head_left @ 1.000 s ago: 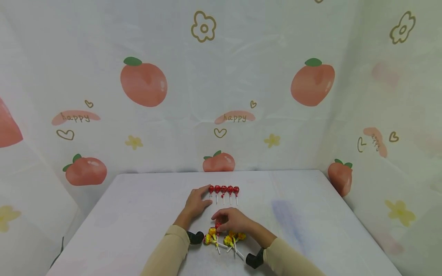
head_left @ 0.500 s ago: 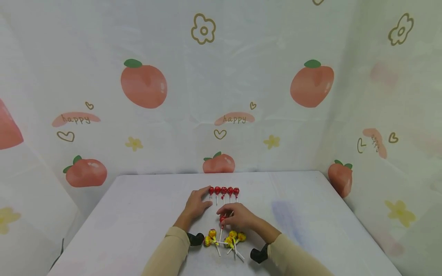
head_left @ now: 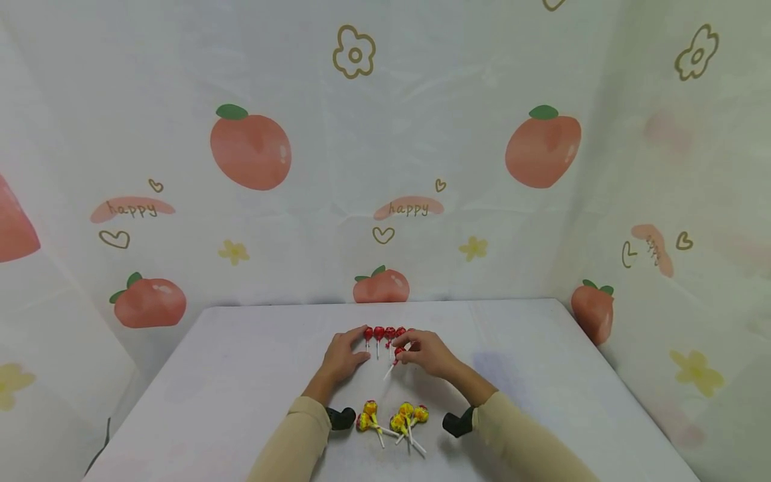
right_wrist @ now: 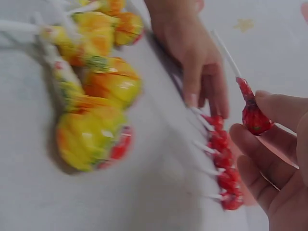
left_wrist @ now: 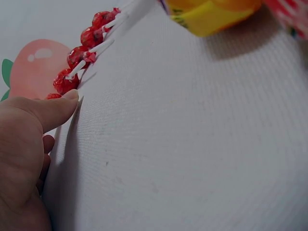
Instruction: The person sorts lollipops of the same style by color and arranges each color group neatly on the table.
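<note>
Several red lollipops (head_left: pixel 379 333) lie side by side in a row near the back of the table, sticks toward me. At the row's left end my left hand (head_left: pixel 342 357) rests with its fingers extended, an index finger at the head of the end lollipop and the thumb by its stick. The left wrist view shows that thumb straight beside the red heads (left_wrist: pixel 66 82). Just in front of the row's right part, my right hand (head_left: pixel 430 353) pinches another red lollipop (right_wrist: pixel 255 117) by its head, white stick slanting away. It partly hides the rightmost heads.
Several yellow lollipops (head_left: pixel 400 423) lie loosely in two clusters nearer me, their sticks crossing. The white table (head_left: pixel 253 395) ends at a patterned cloth backdrop (head_left: pixel 313 254). Black wrist mounts (head_left: pixel 341 418) stick out from both sleeves.
My right hand has carried the red lollipop from beside the yellow clusters forward and right, up to the row. My left hand stays at the row's left end.
</note>
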Available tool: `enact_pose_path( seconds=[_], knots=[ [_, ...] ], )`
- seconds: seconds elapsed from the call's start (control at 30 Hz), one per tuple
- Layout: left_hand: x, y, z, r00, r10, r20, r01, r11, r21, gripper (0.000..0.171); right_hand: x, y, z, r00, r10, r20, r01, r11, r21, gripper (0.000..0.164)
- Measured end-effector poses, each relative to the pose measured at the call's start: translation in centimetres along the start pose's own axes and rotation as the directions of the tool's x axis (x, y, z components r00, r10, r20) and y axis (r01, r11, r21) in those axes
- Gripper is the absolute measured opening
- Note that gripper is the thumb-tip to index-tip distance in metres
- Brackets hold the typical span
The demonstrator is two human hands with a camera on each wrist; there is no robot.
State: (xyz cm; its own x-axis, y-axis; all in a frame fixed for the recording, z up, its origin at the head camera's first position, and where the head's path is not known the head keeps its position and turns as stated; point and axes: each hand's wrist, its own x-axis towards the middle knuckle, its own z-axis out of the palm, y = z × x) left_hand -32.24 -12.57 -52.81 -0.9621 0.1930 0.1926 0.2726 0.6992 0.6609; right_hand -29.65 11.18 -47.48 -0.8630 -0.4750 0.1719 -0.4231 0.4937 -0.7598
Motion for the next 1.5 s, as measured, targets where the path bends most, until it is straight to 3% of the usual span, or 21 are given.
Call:
enact_pose_path(
  seconds=[0.4,0.6,0.93,1.23,1.5],
  knots=[
    [-0.2,-0.2,-0.1,1.0,-0.003,-0.004,0.003,1.0,-0.001,0.059,1.7,-0.4,-2.8,0.994,0.014,-0.112,-0.012,1.0,0.019,0.019],
    [-0.2,-0.2,0.0,1.0,-0.007,0.0,0.007,1.0,-0.002,0.059,2.2,0.1,-3.4,0.98,0.084,-0.182,-0.078,0.996,0.041,0.021],
    [-0.3,0.4,-0.2,0.999,-0.029,0.012,0.029,0.999,-0.014,0.06,2.4,2.7,-3.2,0.935,0.238,-0.264,-0.227,0.971,0.074,0.027],
    [-0.1,0.2,-0.1,1.0,-0.022,0.002,0.022,1.0,0.0,0.06,2.2,5.3,-3.1,0.907,0.317,-0.276,-0.318,0.947,0.044,0.027],
    [-0.1,0.3,0.0,1.0,-0.003,-0.008,0.003,1.0,-0.005,0.06,2.4,6.7,-2.4,0.907,0.337,-0.252,-0.345,0.939,0.015,0.024]
  ],
)
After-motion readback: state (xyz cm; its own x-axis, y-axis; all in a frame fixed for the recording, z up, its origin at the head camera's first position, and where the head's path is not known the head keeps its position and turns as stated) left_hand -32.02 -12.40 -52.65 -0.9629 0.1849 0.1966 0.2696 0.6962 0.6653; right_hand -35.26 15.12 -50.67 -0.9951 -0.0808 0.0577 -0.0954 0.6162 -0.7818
